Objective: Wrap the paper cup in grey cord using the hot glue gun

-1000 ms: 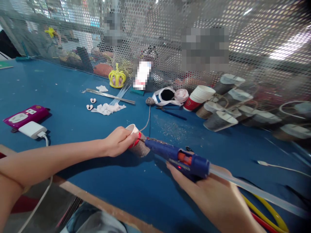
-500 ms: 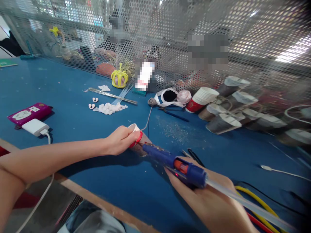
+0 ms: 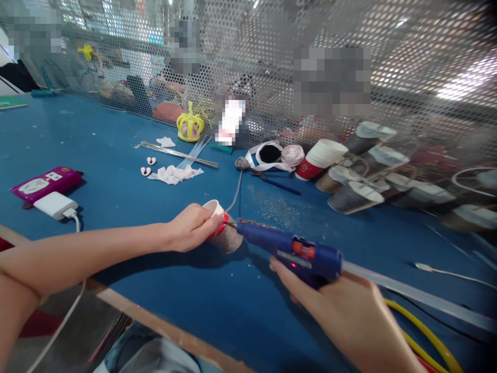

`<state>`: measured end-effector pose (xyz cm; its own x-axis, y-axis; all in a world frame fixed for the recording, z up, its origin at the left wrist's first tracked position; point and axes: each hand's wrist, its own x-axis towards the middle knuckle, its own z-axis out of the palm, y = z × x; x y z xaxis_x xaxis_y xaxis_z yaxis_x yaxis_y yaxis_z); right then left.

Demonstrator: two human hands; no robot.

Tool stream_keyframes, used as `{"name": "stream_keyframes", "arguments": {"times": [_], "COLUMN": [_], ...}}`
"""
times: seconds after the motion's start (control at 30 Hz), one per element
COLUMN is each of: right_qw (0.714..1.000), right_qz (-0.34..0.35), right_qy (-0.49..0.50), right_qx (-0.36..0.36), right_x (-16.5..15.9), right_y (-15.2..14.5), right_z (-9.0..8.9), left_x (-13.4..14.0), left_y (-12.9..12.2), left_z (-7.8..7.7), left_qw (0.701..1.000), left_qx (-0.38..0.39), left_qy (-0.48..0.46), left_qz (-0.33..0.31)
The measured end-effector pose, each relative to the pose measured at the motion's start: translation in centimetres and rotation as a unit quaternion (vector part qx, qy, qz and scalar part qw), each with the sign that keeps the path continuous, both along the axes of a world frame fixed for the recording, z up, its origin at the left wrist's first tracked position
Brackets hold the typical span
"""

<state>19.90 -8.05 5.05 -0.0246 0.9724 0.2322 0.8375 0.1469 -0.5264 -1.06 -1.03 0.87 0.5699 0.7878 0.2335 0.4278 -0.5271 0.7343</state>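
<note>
My left hand (image 3: pixel 193 227) is closed around the rim end of a paper cup (image 3: pixel 229 239), which lies tilted just over the blue table. Grey-brown cord covers the cup's lower part, and a red band shows beside my fingers. From the cup a strand of grey yarn (image 3: pixel 237 192) runs up to a small yarn ball (image 3: pixel 242 163). My right hand (image 3: pixel 330 305) grips a blue glue gun (image 3: pixel 289 248) with a red light on. Its nozzle points left, at the red band near my left fingertips. A long clear glue stick (image 3: pixel 419 298) sticks out of its back.
Wrapped cups (image 3: pixel 356 197) and stacked paper cups (image 3: pixel 322 158) stand at right, before a perforated metal screen (image 3: pixel 267 46). Blue-handled pliers (image 3: pixel 279 184), white ribbon and a yellow crown-shaped piece (image 3: pixel 190 124) lie farther back. A purple pouch (image 3: pixel 48 181) and white charger (image 3: pixel 57 203) are at left.
My right hand has moved the glue gun a little right and up, uncovering more of the cord-wrapped cup. My left hand keeps its hold with only a slight shift.
</note>
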Motion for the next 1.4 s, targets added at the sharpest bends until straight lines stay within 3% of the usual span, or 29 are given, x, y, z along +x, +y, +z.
{"name": "stream_keyframes", "arguments": {"times": [0.3, 0.57, 0.77, 0.97, 1.2, 1.4], "right_qw": [0.994, 0.997, 0.996, 0.996, 0.996, 0.999], "right_qz": [-0.040, -0.022, -0.016, -0.029, -0.007, 0.018], "right_qy": [-0.015, -0.004, -0.014, -0.008, -0.036, -0.037], "right_qx": [-0.105, -0.079, -0.086, -0.087, -0.081, -0.006], "right_x": [-0.1, -0.2, -0.2, -0.4, 0.0, -0.5], "right_y": [0.9, 1.2, 0.7, 0.9, 0.6, 0.2], "right_z": [0.6, 0.4, 0.6, 0.6, 0.5, 0.8], "left_x": [-0.1, -0.1, -0.1, -0.1, -0.1, -0.1], "left_y": [0.0, 0.1, 0.1, 0.1, 0.2, 0.2], "left_z": [-0.3, -0.4, -0.6, -0.4, -0.6, -0.7], "left_qw": [0.998, 0.995, 0.998, 0.997, 0.999, 1.000], "left_qx": [0.055, 0.095, 0.056, 0.077, 0.041, -0.011], "left_qy": [0.006, 0.007, 0.003, -0.007, -0.003, -0.016], "left_qz": [-0.017, -0.031, -0.022, -0.028, -0.022, 0.003]}}
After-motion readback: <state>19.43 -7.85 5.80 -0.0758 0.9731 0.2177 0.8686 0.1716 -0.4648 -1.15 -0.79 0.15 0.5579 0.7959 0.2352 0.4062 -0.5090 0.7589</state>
